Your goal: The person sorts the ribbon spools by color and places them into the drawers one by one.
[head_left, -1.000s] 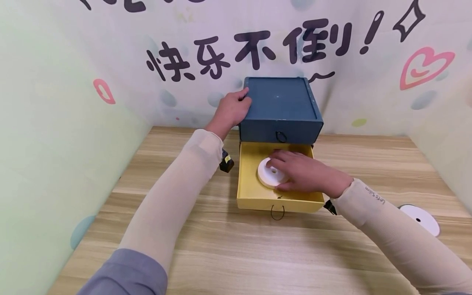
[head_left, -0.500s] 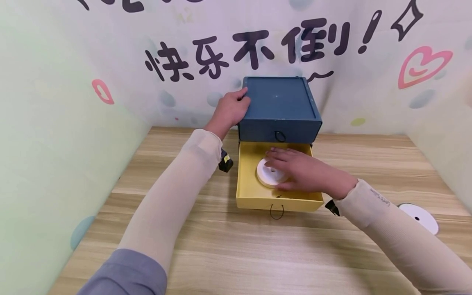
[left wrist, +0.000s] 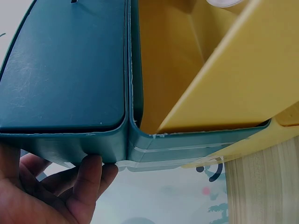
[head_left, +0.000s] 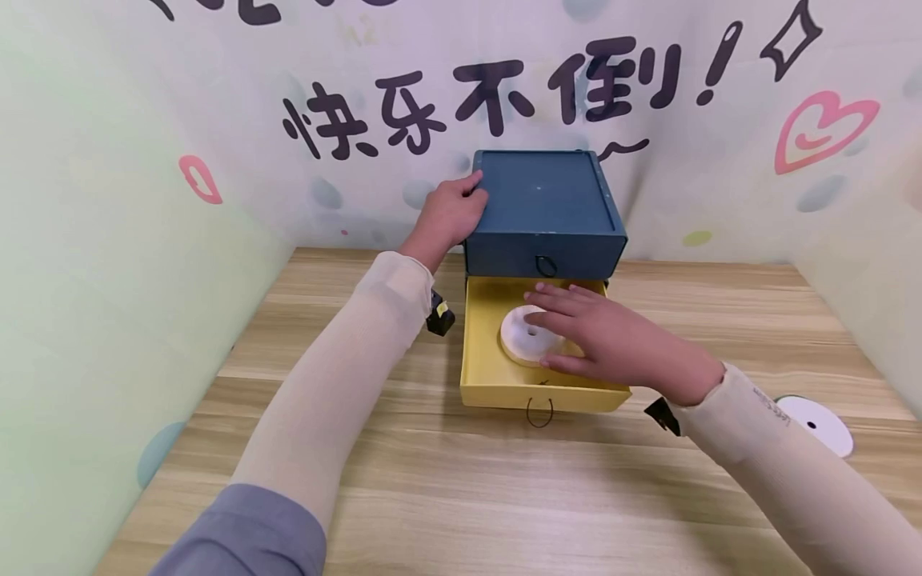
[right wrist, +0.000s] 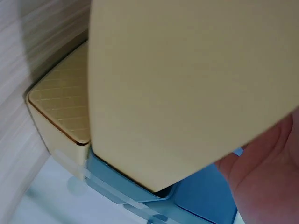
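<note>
A blue box [head_left: 545, 200] stands at the back of the wooden table, and its yellow drawer [head_left: 504, 394] is pulled out towards me. A white disc [head_left: 520, 338] with a small centre hole lies flat in the drawer. My right hand [head_left: 601, 334] reaches over the drawer with straight, spread fingers that cover the disc's right part. My left hand [head_left: 452, 211] grips the box's upper left edge, thumb on top. In the left wrist view its fingers [left wrist: 88, 179] press the blue box [left wrist: 65, 70] wall beside the yellow drawer [left wrist: 233, 88]. The right wrist view is filled by the drawer's wall [right wrist: 187, 84].
A second white disc [head_left: 817, 424] lies on the table [head_left: 446, 480] at the right. Patterned walls close in the left, back and right sides. A ring pull [head_left: 540, 413] hangs from the drawer's front.
My right hand has drawn back a little to the right and its fingers have straightened, so more of the disc shows. The left hand and the box have stayed put.
</note>
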Motion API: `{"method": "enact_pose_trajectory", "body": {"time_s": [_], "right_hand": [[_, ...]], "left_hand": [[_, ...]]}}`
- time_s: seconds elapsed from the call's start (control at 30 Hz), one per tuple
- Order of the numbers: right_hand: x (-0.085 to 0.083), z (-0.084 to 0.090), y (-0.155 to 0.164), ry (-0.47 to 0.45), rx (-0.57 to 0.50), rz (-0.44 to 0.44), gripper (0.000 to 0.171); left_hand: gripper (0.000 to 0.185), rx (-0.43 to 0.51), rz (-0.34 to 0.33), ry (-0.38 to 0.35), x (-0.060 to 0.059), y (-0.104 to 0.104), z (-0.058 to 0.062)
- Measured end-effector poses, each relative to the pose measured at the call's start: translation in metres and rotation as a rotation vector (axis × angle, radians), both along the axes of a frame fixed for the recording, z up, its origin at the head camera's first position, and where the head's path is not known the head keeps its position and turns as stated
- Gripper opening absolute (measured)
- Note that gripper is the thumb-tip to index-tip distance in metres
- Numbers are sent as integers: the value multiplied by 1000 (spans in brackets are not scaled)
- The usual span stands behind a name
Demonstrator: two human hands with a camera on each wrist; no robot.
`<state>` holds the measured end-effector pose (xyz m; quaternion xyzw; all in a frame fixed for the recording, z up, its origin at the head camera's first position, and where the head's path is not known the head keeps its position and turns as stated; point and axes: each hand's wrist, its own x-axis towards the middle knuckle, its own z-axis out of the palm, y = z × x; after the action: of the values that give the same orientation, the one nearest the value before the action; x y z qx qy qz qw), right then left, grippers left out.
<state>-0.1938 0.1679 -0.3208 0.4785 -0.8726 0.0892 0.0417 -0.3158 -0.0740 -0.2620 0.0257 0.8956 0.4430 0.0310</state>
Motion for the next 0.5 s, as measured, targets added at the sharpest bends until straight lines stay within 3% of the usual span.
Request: {"method": "enact_pose_trajectory", "body": {"time_s": [0.27,0.5], "right_hand": [[21,3,2,134,6,23,63],[33,2,6,192,2,-5,62]], "left_hand": [[49,11,-4,-9,0,-1,1],[49,8,-2,-8,0,0,1]]}}
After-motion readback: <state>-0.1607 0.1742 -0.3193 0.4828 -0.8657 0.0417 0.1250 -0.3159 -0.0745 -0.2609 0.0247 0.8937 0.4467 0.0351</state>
